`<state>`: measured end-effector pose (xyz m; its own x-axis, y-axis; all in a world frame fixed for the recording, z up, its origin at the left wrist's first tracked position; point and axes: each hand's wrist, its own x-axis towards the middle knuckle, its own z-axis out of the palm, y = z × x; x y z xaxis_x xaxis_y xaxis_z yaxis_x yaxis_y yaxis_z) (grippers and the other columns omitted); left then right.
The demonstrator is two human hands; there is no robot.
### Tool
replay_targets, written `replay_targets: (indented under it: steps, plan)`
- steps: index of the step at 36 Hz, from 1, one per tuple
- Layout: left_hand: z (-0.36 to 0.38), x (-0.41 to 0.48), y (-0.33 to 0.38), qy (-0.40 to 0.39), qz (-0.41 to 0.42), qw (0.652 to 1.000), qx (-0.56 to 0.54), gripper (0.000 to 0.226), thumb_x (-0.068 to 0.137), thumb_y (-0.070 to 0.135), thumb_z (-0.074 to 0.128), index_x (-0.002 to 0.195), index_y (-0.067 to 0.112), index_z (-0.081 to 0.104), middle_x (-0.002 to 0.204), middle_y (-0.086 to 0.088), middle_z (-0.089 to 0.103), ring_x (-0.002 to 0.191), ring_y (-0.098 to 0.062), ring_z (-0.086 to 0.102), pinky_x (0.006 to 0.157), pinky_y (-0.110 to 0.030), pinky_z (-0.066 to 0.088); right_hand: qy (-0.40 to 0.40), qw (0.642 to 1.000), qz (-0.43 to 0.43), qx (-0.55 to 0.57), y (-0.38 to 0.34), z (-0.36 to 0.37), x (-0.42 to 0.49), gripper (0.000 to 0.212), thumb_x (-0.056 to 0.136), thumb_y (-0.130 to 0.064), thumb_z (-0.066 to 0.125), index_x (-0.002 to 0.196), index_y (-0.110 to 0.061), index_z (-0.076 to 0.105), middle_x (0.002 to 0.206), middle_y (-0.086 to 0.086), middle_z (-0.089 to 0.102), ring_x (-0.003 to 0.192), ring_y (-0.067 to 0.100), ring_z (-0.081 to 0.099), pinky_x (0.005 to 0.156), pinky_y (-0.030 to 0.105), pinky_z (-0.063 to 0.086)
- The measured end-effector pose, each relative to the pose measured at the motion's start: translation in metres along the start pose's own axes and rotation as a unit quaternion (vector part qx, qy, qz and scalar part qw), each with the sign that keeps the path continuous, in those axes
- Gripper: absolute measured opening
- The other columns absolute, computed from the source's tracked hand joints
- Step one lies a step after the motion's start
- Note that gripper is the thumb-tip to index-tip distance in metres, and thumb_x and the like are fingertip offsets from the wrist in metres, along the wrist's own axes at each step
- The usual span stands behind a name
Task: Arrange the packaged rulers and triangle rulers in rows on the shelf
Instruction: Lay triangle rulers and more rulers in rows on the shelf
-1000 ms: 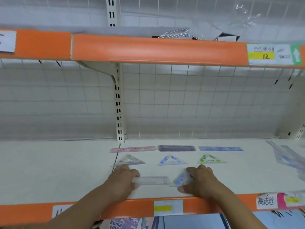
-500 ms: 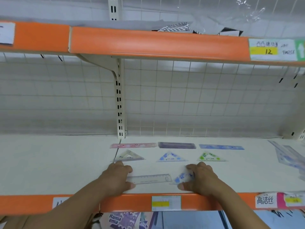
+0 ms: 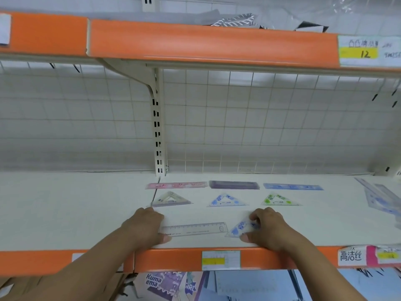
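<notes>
On the white shelf point(image 3: 76, 213) lie a back row of a pink ruler point(image 3: 176, 185), a purple ruler point(image 3: 234, 184) and a blue ruler point(image 3: 293, 187). In front is a row of a clear triangle point(image 3: 171, 199), a blue triangle point(image 3: 226, 200) and a green triangle point(image 3: 278, 200). Near the front edge my left hand point(image 3: 144, 230) holds the left end of a clear ruler point(image 3: 195, 229) lying flat. My right hand point(image 3: 269, 229) pinches a blue-printed triangle ruler point(image 3: 239, 228) just right of it.
More packaged rulers point(image 3: 377, 197) lie in a loose pile at the shelf's right end. An orange shelf lip point(image 3: 173, 258) with price tags runs under my hands. Another orange shelf point(image 3: 206, 42) hangs overhead. A wire grid backs the shelf.
The clear ruler has slid slightly right and lies flatter on the shelf. Both hands stay at its ends, the right one still on the blue triangle.
</notes>
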<state>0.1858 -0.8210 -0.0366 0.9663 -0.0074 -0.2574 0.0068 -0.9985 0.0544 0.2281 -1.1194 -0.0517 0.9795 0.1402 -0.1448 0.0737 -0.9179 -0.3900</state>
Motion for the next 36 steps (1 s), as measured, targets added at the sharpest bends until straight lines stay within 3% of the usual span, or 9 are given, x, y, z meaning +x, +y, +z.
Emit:
replay_targets:
  steps: [10,14,17,25,30,36]
  plan:
    - [-0.0011,-0.0027,0.0025,0.000,0.003,1.000,0.007,0.042,0.090,0.052,0.052,0.119,0.021,0.051,0.125,-0.004,0.046,0.118,-0.019,0.041,0.098,-0.033,0.042,0.007,1.000,-0.018,0.014,-0.0001,0.0006,-0.0027,0.053,0.075,-0.048,0.073,0.116,-0.030,0.044,0.108,-0.007,0.042,0.108,0.014,0.040,0.094,0.026,0.040]
    - [-0.0011,-0.0028,0.0035,0.000,0.002,1.000,0.011,0.043,0.090,0.053,0.052,0.119,0.021,0.051,0.125,-0.004,0.047,0.118,-0.019,0.041,0.098,-0.033,0.043,0.007,0.999,-0.046,0.011,-0.0005,0.0030,-0.0037,0.025,0.077,-0.044,0.072,0.086,-0.041,0.049,0.102,-0.006,0.043,0.102,0.014,0.042,0.087,0.026,0.041]
    - [-0.0006,-0.0025,0.0031,-0.001,0.000,1.000,0.020,0.044,0.090,0.053,0.051,0.120,0.021,0.051,0.125,-0.004,0.047,0.118,-0.019,0.042,0.098,-0.035,0.043,0.011,0.998,-0.053,0.021,-0.0007,0.0052,-0.0027,0.021,0.076,-0.042,0.073,0.071,-0.039,0.053,0.102,-0.005,0.047,0.100,0.014,0.046,0.084,0.025,0.042]
    - [-0.0031,-0.0016,0.0053,-0.007,0.005,0.999,0.044,0.045,0.092,0.052,0.049,0.122,0.019,0.050,0.126,-0.005,0.047,0.118,-0.019,0.042,0.097,-0.034,0.043,0.017,0.998,-0.055,0.008,-0.0025,0.0070,-0.0017,0.025,0.079,-0.039,0.072,0.064,-0.033,0.053,0.099,-0.005,0.043,0.101,0.014,0.045,0.088,0.026,0.044]
    - [-0.0031,-0.0014,0.0057,-0.007,0.005,0.999,0.048,0.045,0.092,0.052,0.050,0.122,0.019,0.050,0.125,-0.005,0.048,0.117,-0.019,0.043,0.096,-0.033,0.044,0.008,0.998,-0.063,0.019,-0.0009,0.0053,-0.0035,0.021,0.080,-0.039,0.071,0.084,-0.039,0.050,0.103,-0.006,0.041,0.104,0.013,0.043,0.087,0.023,0.040]
    - [-0.0035,-0.0011,0.0062,-0.009,0.003,0.999,0.053,0.046,0.092,0.052,0.050,0.122,0.018,0.050,0.126,-0.005,0.048,0.118,-0.020,0.043,0.096,-0.033,0.043,0.009,0.997,-0.065,0.027,-0.0018,0.0045,-0.0019,0.020,0.078,-0.039,0.073,0.073,-0.039,0.054,0.107,-0.004,0.044,0.105,0.013,0.044,0.087,0.023,0.040]
